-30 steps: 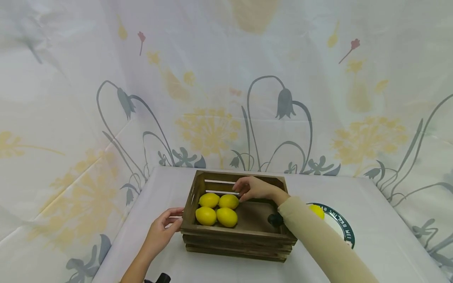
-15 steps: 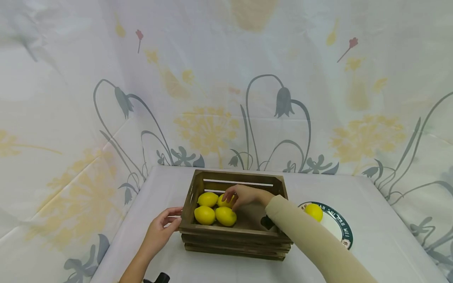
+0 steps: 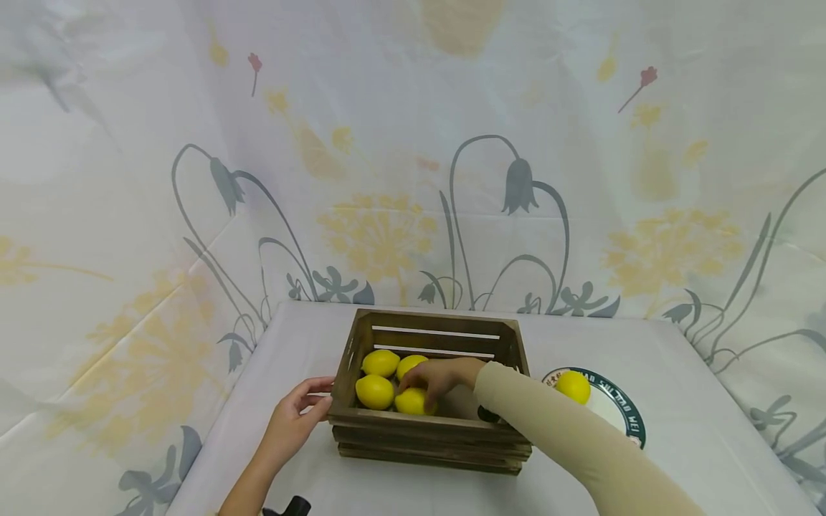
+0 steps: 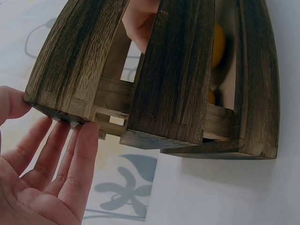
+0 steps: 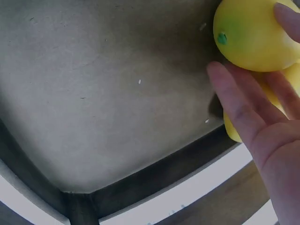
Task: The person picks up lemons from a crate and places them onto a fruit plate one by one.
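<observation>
Head view from above, facing forward and down over the crate (image 3: 429,441), left wrist view close to its slatted outside, past the left hand (image 4: 51,187), right wrist view near, down into it, sharing lemons (image 5: 248,44) with the head view

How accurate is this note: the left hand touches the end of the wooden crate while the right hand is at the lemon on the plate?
One part is wrong: the head view shows the right hand at a lemon inside the wooden crate, not at the one on the plate. The left hand does touch the crate's end.
</observation>
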The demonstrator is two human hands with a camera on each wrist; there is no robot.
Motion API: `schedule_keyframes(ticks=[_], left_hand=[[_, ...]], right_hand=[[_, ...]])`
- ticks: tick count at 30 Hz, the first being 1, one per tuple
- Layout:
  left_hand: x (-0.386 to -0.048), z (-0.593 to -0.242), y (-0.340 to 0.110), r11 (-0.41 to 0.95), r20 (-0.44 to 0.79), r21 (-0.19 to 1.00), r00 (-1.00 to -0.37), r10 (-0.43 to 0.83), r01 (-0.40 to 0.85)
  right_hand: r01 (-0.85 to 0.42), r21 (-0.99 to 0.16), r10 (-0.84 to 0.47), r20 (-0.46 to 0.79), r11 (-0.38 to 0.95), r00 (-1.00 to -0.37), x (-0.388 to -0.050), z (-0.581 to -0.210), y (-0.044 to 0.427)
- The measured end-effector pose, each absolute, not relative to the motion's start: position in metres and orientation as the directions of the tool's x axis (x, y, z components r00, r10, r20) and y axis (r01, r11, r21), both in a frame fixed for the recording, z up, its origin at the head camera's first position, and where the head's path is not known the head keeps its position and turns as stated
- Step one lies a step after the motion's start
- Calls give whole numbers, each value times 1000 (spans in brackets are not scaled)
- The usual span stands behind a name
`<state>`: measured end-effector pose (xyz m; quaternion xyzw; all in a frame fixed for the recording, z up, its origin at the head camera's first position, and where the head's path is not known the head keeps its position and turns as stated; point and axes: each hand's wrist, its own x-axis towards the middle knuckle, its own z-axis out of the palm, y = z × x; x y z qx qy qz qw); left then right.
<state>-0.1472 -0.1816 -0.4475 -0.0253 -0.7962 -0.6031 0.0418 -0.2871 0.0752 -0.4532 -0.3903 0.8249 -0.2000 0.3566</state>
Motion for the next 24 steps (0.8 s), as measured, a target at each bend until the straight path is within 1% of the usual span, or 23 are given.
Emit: schedule_keyframes(ticks=[3, 10, 13, 17, 24], left_hand=[[-147, -447, -181, 271, 93, 958, -996, -9, 87], [-147, -447, -182, 265, 97, 960, -995, -7, 92], [-147, -447, -181, 267, 98, 959, -995, -7, 93], [-147, -447, -181, 266, 103, 959, -995, -4, 98], [-146, -447, -181, 270, 103, 958, -995, -10, 96]], right_hand=[[-482, -602, -769, -447, 636, -456, -285, -452, 75], [-510, -534, -737, -447, 674, -506, -285, -451, 79], [-497, -536, -729, -445, 682, -521, -285, -448, 80], [-494, -566, -742, -392, 661, -543, -286, -442, 82], [-541, -612, -791, -255, 577, -556, -292, -435, 86]])
